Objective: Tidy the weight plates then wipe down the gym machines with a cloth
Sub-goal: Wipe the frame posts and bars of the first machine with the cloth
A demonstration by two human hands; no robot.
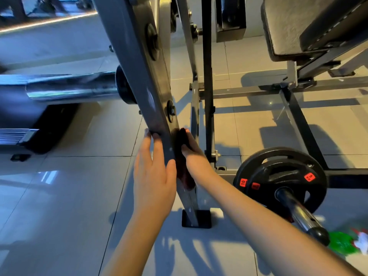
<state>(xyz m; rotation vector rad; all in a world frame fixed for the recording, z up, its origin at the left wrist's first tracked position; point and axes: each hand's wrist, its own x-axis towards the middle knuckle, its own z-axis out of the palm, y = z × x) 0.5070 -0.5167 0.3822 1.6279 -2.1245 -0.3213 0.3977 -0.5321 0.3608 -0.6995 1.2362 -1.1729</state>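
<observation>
Fingers of L hand flat, straight on upright; R hand grips cloth on far side; cloth cd snag bolt or slip

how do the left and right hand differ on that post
The left hand is bare, fingers straight, flat on the left side of the post; the right hand holds a dark cloth against its right side. Left thumb lies on the front; right fingers curl round the cloth. Both touch the post.
</observation>
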